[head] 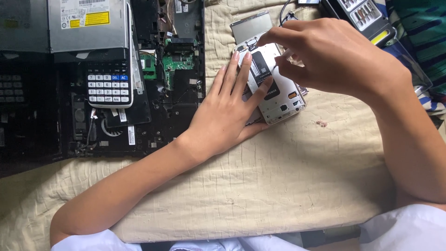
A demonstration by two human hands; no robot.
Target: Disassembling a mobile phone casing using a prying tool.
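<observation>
Left hand (228, 109) lies flat, fingers (241, 69) extended and nearly together, pressing the opened silver phone (278, 100) at one o'clock on the quilted cloth (278, 176). Right hand (334, 58) pinches a thin tool (284, 55) between thumb and forefinger above it. At eleven o'clock, a disc drive (88, 25) bears a yellow rectangular label (90, 19) beside the calculator (109, 83).

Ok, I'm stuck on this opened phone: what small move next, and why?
Probably keep the left hand pressing the opened phone flat and work the thin tool in the right hand at its upper end, since the tip already sits there.
</observation>
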